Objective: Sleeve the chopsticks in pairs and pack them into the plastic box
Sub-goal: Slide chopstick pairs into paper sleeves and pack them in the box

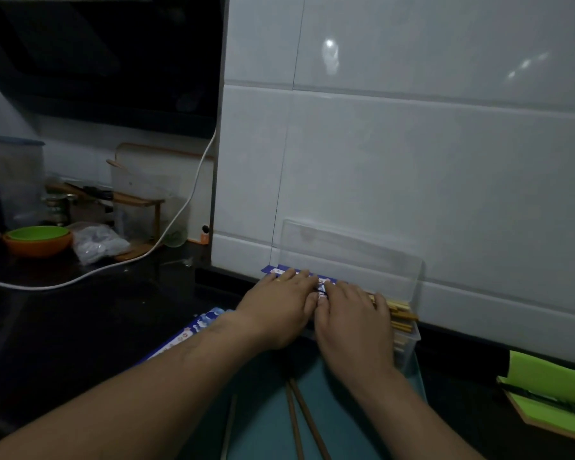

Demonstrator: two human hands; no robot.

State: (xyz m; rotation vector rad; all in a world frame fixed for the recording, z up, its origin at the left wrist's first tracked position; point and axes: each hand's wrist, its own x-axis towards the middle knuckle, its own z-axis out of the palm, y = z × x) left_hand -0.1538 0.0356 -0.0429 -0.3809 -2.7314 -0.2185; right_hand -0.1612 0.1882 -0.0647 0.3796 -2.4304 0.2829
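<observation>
The blue paper-sleeved chopsticks (281, 269) lie in the clear rectangular plastic box (409, 343) at the white tiled wall (412, 161). We press on them with our left hand (279, 310) and right hand (352, 317), both flat, fingers straight, gripping nothing. We judge many pairs are packed already. The bare brown wooden chopsticks (307, 423) on the teal mat (362, 410) and the spare blue paper sleeves (193, 328) are not yet done.

dim kitchen: white tiled wall (412, 144), dark counter (80, 320).
</observation>
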